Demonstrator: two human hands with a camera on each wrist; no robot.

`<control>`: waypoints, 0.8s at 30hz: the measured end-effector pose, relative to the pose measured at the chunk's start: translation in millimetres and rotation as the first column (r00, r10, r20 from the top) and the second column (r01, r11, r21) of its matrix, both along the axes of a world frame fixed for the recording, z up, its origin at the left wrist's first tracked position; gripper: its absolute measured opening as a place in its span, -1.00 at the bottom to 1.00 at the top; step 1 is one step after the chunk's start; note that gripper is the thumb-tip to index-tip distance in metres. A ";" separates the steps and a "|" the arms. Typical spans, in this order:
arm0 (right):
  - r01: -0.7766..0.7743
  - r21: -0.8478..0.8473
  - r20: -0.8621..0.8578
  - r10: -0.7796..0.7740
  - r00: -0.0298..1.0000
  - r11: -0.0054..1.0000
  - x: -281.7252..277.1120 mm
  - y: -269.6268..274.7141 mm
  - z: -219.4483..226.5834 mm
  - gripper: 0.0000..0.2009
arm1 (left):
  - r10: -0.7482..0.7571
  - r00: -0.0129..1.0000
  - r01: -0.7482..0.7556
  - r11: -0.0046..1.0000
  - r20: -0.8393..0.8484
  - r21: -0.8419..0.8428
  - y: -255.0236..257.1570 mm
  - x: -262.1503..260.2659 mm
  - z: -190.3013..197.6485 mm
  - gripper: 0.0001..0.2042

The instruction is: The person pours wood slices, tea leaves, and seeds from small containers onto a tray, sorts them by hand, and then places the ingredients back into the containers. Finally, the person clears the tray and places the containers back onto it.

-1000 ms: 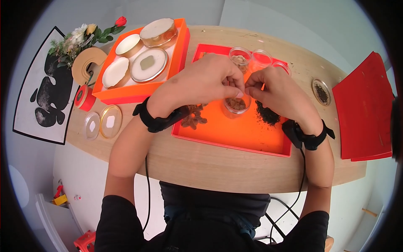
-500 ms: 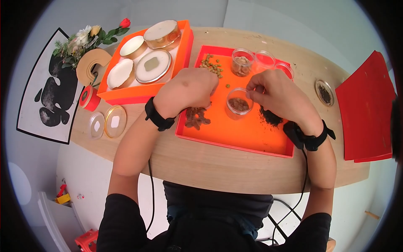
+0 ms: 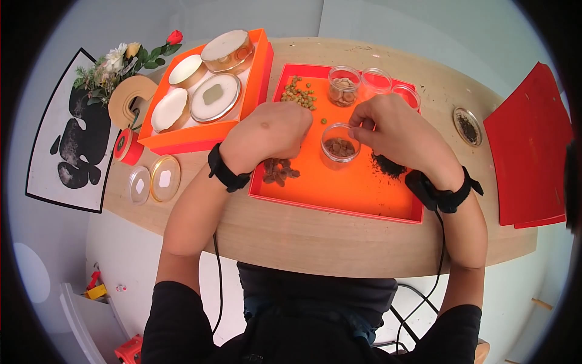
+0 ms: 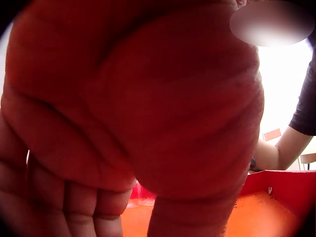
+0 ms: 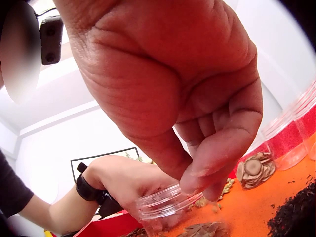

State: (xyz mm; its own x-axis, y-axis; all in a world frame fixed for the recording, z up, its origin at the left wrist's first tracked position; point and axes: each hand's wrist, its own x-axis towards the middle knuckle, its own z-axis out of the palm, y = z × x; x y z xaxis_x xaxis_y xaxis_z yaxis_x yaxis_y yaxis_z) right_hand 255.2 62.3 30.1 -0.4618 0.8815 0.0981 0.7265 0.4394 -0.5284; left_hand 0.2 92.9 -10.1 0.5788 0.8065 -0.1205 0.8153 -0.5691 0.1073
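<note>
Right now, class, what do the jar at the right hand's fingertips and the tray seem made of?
The jar looks like glossy clear plastic, perhaps glass: brown pieces show through. The tray seems smooth coated card, from its thin, straight walls; perhaps plastic.

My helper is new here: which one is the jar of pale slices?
Find the orange tray on the wooden table. At its far edge stands the jar of pale slices, leftmost in a row of clear containers; the other two look empty.
</note>
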 end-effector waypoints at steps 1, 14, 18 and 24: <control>-0.002 0.008 -0.012 0.002 1.000 1.000 -0.1 -0.2 -0.5 -0.84 | -0.008 1.000 0.008 1.000 0.015 0.010 -1.4 -0.5 0.3 -0.86; 0.009 -0.018 -0.010 -0.009 1.000 1.000 -0.6 -0.8 1.0 -0.83 | 0.033 0.990 -0.041 0.998 0.137 0.053 0.5 2.9 32.2 -0.87; 0.006 -0.023 0.000 -0.006 1.000 1.000 -1.0 -0.7 1.9 -0.84 | -0.011 0.890 0.000 1.000 0.456 0.023 -5.4 12.8 48.6 -0.90; 0.021 -0.063 0.017 -0.020 1.000 0.998 -3.7 -2.6 6.1 -0.84 | -0.019 0.789 0.121 0.985 0.614 -0.124 -14.5 22.6 48.4 -0.88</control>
State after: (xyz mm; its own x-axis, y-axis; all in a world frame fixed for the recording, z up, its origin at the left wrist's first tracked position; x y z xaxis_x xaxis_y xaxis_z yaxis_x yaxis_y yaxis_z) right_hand 251.5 59.6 36.2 -0.4446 0.8951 0.0340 0.7440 0.3902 -0.5425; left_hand 22.7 78.4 38.3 0.6270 0.7622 0.1609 0.5101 -0.5577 0.6548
